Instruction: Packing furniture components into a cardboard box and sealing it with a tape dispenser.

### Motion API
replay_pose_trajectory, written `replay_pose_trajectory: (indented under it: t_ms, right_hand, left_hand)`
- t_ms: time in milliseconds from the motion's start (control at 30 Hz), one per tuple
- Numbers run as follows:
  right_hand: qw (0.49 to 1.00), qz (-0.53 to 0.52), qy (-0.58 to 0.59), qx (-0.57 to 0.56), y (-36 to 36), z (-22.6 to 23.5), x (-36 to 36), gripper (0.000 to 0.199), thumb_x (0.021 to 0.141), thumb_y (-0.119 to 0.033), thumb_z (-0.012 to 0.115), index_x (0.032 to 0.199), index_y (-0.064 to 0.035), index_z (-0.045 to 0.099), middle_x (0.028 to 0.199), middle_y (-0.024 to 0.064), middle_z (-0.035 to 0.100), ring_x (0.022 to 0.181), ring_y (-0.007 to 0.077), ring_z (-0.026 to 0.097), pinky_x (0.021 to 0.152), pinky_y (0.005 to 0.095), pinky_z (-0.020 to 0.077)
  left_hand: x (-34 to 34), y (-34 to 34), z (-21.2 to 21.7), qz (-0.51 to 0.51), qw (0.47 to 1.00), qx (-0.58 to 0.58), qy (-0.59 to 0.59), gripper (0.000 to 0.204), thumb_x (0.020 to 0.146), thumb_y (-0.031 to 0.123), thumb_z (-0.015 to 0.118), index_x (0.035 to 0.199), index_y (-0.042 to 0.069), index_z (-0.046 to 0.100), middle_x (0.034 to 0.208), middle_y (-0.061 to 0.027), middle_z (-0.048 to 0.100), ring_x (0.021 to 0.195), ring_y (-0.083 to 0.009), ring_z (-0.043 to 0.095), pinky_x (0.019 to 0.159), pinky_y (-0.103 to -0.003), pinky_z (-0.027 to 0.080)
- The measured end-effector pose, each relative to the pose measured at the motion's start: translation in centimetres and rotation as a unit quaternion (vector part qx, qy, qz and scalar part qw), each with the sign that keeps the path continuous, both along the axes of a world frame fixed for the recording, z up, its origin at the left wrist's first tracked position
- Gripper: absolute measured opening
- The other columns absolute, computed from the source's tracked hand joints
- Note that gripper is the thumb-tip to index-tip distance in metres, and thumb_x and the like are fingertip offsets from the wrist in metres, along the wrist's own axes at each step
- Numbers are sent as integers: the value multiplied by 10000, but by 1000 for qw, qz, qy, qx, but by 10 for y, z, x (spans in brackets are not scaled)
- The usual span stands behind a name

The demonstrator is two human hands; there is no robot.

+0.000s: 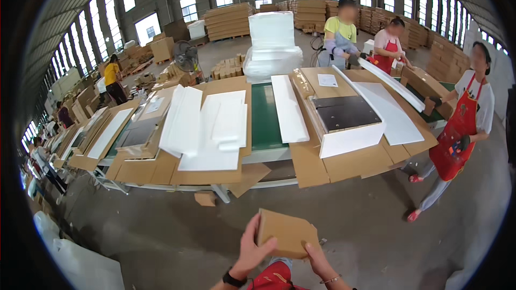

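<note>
Held in front of me at the bottom centre is a folded brown cardboard piece (289, 234), like a small flat box with one slanted corner. My left hand (255, 246) grips its left side, thumb across the front and fingers behind. At its lower right corner my right hand (317, 262) pinches the edge with the thumb on top. The cardboard is clear of the table, over the floor. Beyond it, on the conveyor table, lies an opened carton (220, 177) with white foam sheets (221, 123) on it.
Across from me runs a green conveyor belt (263, 113). Right of it, another opened carton holds dark panels (346, 111) and white foam. A person in a red apron (457, 139) stands at the right end; others work behind. A cardboard scrap (205, 198) lies on the floor.
</note>
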State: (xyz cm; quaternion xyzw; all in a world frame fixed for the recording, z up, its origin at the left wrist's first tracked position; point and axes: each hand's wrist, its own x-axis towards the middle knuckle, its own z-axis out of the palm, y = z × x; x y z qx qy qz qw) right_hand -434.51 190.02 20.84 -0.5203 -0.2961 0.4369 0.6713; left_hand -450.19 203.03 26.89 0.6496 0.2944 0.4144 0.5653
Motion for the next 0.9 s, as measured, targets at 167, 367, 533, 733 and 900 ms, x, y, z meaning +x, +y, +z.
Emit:
replay_pose_trajectory:
  t_ms: [167,367,533,733,900]
  right_hand:
    - [989,89,-63,-99,114,11,104,535,955,-295,582,1383,-7,442,1350,138,536,1268,198,478,1074,336,351]
    - [914,25,-261,-310,131,-22,225,566,867,-349,676,1305,-25,521,1171,149,651,1098,283,624,924,366,494]
    - [820,-44,-313,-478,43,-67,261,531,849,-382,662,1245,-39,576,1052,145,696,972,295,669,852,373,521]
    - [769,16,-271,-579,-26,-78,246,504,908,-442,553,1246,-69,581,1147,176,650,1078,352,607,906,457,484]
    - [806,-18,-247,-537,-12,-72,266,554,840,-400,669,1230,-20,567,1073,144,684,986,299,661,863,380,513]
  left_hand:
    - [83,170,2,59,979,163,111,795,730,190,769,1405,16,386,1130,-115,585,986,-200,559,867,-333,462]
    - [197,373,-27,196,873,336,294,887,661,426,788,1360,15,428,1135,-213,573,1050,-364,528,962,-477,353]
    - [262,495,-45,216,798,338,451,929,680,541,722,1382,26,396,1054,-214,574,1006,-388,535,965,-506,314]
    - [319,550,-90,126,746,374,536,979,679,576,726,1403,22,370,1044,-229,576,1021,-372,543,955,-479,326]
    - [359,547,-94,88,724,360,582,1028,691,587,721,1434,-3,326,1069,-254,582,1035,-388,541,981,-496,311]
